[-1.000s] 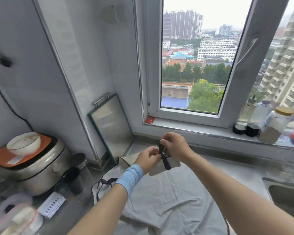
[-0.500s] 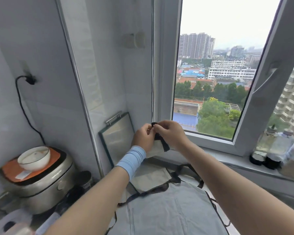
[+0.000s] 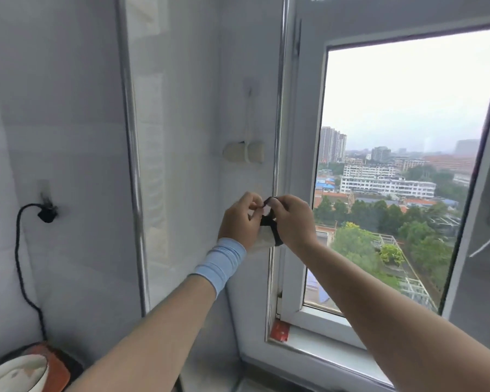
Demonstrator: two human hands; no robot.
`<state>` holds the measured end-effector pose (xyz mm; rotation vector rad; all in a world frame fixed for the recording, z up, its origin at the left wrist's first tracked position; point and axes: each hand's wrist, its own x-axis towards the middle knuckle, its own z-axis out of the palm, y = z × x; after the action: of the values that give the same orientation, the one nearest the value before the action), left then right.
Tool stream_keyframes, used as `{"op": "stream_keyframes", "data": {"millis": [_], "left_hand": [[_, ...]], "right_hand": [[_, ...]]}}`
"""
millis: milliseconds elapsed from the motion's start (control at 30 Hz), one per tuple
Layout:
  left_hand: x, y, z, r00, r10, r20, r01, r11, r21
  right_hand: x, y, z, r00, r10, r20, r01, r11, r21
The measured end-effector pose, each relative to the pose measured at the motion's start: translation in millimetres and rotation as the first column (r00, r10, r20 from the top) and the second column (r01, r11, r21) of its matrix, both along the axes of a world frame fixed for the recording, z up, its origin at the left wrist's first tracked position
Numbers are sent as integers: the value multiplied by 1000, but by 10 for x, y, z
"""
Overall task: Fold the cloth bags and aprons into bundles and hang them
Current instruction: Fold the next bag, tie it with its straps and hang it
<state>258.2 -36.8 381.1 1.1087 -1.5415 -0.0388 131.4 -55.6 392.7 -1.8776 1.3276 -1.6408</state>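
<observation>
Bundle (image 3: 262,239): pale cloth folded small, crossed by a black strap (image 3: 269,220). I see it held up in front of the tiled wall, just left of the window frame (image 3: 303,165), between both hands. Fingers hide most of it; I cannot make out its full shape or how the strap is tied.

Left hand (image 3: 239,222): raised, back toward me, fingers curled round the bundle, fingertips at the top of the strap. Blue ribbed wristband (image 3: 221,264).

Right hand (image 3: 293,219): level with the left and touching it, thumb and fingers pinching the strap loop. Both forearms bare, cut off at the lower edge.

Beige roll (image 3: 244,155): on the wall above the hands, hung by a pale cord from a hook (image 3: 249,84); blurred, material unclear.

Cable (image 3: 19,250): black, twisted, plugged into the left wall.

Cooker (image 3: 54,369), bowl (image 3: 14,374): bottom-left corner, cut off.
</observation>
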Motion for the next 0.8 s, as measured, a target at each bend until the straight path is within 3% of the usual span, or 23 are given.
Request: {"op": "stream_keyframes", "data": {"millis": [100, 233, 467, 667, 800], "left_hand": [[136, -299, 320, 999, 30, -35, -33, 996, -78], [286, -645, 795, 990, 87, -112, -96, 992, -77], [512, -1164, 1671, 991, 125, -35, -130, 976, -176], [567, -1533, 2280, 987, 42, -154, -65, 987, -144], [604, -1763, 2491, 992, 48, -120, -60, 993, -99]], "right_hand": [[165, -248, 338, 999, -37, -1, 36, 997, -65], [355, -533, 770, 993, -24, 118, 37, 993, -114], [613, -1064, 1571, 994, -46, 96, 67, 971, -231], [741, -1398, 2218, 981, -159, 108, 183, 945, -270], [785, -1592, 2403, 972, -219, 90, 235, 936, -262]]}}
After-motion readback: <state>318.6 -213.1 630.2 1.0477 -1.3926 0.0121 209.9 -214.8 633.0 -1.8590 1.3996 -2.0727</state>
